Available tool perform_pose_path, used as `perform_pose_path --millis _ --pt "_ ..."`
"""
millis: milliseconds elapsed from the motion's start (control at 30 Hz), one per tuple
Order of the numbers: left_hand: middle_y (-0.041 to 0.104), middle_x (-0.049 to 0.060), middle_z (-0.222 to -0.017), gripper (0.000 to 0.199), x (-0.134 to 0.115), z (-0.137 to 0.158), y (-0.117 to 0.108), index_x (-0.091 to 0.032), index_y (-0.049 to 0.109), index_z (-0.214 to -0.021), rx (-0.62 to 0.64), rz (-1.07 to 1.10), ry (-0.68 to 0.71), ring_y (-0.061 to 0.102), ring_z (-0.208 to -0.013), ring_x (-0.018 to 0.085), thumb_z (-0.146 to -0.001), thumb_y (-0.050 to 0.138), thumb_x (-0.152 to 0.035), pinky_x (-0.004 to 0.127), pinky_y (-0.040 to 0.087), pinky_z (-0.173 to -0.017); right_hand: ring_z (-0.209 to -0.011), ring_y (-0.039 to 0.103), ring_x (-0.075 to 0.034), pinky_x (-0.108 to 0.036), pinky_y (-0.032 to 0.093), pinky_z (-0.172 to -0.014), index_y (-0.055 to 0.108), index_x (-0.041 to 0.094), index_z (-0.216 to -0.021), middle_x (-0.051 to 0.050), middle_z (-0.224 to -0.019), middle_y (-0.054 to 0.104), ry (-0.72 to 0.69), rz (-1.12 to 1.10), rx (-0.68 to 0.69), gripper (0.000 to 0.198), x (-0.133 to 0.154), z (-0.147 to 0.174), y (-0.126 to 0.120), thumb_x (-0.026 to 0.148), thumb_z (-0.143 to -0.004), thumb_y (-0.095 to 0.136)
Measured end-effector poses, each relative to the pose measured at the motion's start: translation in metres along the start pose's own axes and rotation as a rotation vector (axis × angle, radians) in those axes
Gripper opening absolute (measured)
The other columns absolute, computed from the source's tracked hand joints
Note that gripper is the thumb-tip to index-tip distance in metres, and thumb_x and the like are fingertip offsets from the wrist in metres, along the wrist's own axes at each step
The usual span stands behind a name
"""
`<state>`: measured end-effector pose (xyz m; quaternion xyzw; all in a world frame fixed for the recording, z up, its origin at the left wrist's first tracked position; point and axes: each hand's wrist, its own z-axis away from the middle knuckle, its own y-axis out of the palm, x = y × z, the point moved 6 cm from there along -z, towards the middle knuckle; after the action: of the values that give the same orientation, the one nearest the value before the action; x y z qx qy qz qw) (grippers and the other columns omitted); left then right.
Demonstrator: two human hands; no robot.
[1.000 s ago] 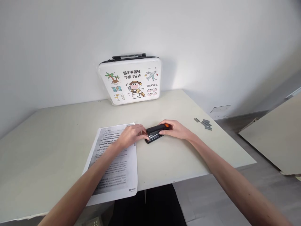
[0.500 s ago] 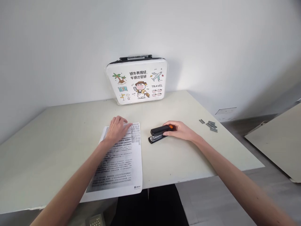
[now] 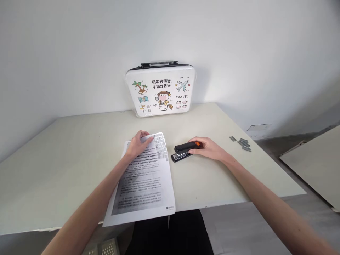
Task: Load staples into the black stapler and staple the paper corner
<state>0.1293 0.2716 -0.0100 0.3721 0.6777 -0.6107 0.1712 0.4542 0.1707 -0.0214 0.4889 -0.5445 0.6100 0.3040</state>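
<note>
Printed paper (image 3: 143,184) lies on the table, its near edge jutting past the front. My left hand (image 3: 140,144) is closed on the paper's far edge, thumb on top, and that edge looks slightly raised; whether there is one sheet or several I cannot tell. My right hand (image 3: 208,148) grips the rear of a black stapler (image 3: 184,149) with an orange part at its back end. The stapler stands on the table with its front pointing left, a little to the right of the paper.
A white case (image 3: 162,92) with travel cartoons leans against the wall at the back of the table (image 3: 74,156). Several grey staple strips (image 3: 243,142) lie at the right edge. A perforated item (image 3: 108,247) shows below the table. Another pale surface (image 3: 316,163) stands at the right.
My left hand has taken hold of the paper's far edge and moved it right, towards the stapler. The whole view has shifted slightly; my right hand keeps its hold on the stapler.
</note>
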Motion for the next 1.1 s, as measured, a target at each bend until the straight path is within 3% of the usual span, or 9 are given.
perform_pose_path --millis 433,500,567,667,733,867,967,1100 --pt "0.075 0.008 -0.12 0.031 -0.023 0.0 0.024 -0.024 0.064 -0.114 -0.057 -0.06 -0.033 0.066 -0.122 0.029 -0.094 0.068 -0.047 0.046 0.049 -0.108 -0.094 0.067 -0.025 -0.039 0.053 -0.087 0.076 0.025 -0.107 -0.004 -0.102 0.074 -0.02 0.033 -0.035 0.044 -0.006 -0.001 0.0 0.057 -0.078 0.084" --pt "0.073 0.009 -0.119 0.026 -0.032 0.003 0.02 -0.023 0.063 -0.116 -0.112 -0.088 0.036 0.066 -0.12 0.028 -0.096 0.065 -0.039 0.047 0.047 -0.11 -0.092 0.067 -0.025 -0.038 0.053 -0.085 0.076 0.025 -0.106 -0.004 -0.101 0.075 -0.011 0.042 -0.051 0.043 -0.006 -0.001 -0.001 0.057 -0.077 0.084" --pt "0.073 0.009 -0.121 0.022 -0.047 0.01 0.016 -0.022 0.064 -0.115 -0.126 -0.118 0.195 0.064 -0.121 0.027 -0.097 0.062 -0.035 0.048 0.045 -0.113 -0.092 0.067 -0.025 -0.038 0.053 -0.084 0.076 0.025 -0.104 -0.004 -0.1 0.075 -0.013 0.053 -0.055 0.043 -0.003 0.0 -0.001 0.057 -0.077 0.085" --pt "0.073 0.007 -0.126 0.024 -0.074 0.028 0.018 -0.024 0.068 -0.114 0.045 -0.12 0.464 0.061 -0.128 0.028 -0.099 0.063 -0.041 0.049 0.042 -0.118 -0.09 0.067 -0.024 -0.037 0.053 -0.082 0.075 0.025 -0.105 -0.004 -0.101 0.075 -0.016 0.101 -0.053 0.04 0.004 0.002 -0.001 0.057 -0.081 0.081" --pt "0.068 0.007 -0.14 0.035 -0.085 0.042 0.025 -0.026 0.068 -0.122 0.206 -0.119 0.545 0.053 -0.141 0.03 -0.098 0.065 -0.052 0.051 0.038 -0.122 -0.089 0.066 -0.023 -0.036 0.053 -0.081 0.074 0.025 -0.106 -0.004 -0.103 0.076 -0.016 0.153 -0.063 0.038 0.009 0.005 0.0 0.058 -0.088 0.072" --pt "0.048 0.009 -0.165 0.072 -0.087 0.062 0.044 -0.023 0.055 -0.15 0.412 -0.185 0.502 0.028 -0.161 0.033 -0.097 0.059 -0.071 0.054 0.023 -0.131 -0.097 0.068 -0.025 -0.037 0.053 -0.083 0.074 0.024 -0.109 -0.006 -0.113 0.078 -0.056 0.254 -0.125 0.041 0.022 0.008 0.001 0.058 -0.1 0.053" --pt "0.037 0.009 -0.171 0.083 -0.082 0.067 0.059 -0.022 0.042 -0.161 0.488 -0.206 0.479 0.015 -0.164 0.031 -0.099 0.046 -0.078 0.052 0.009 -0.135 -0.107 0.07 -0.029 -0.039 0.055 -0.085 0.073 0.026 -0.115 -0.007 -0.121 0.077 -0.041 0.36 -0.148 0.046 0.037 0.004 0.005 0.06 -0.104 0.045" --pt "0.023 0.012 -0.176 0.093 -0.077 0.071 0.071 -0.016 0.034 -0.166 0.522 -0.248 0.479 0.005 -0.165 0.031 -0.099 0.038 -0.082 0.052 0.0 -0.135 -0.131 0.063 -0.03 -0.045 0.049 -0.109 0.07 0.029 -0.128 -0.006 -0.141 0.07 0.044 0.467 -0.097 0.057 0.06 -0.011 0.019 0.064 -0.108 0.03"
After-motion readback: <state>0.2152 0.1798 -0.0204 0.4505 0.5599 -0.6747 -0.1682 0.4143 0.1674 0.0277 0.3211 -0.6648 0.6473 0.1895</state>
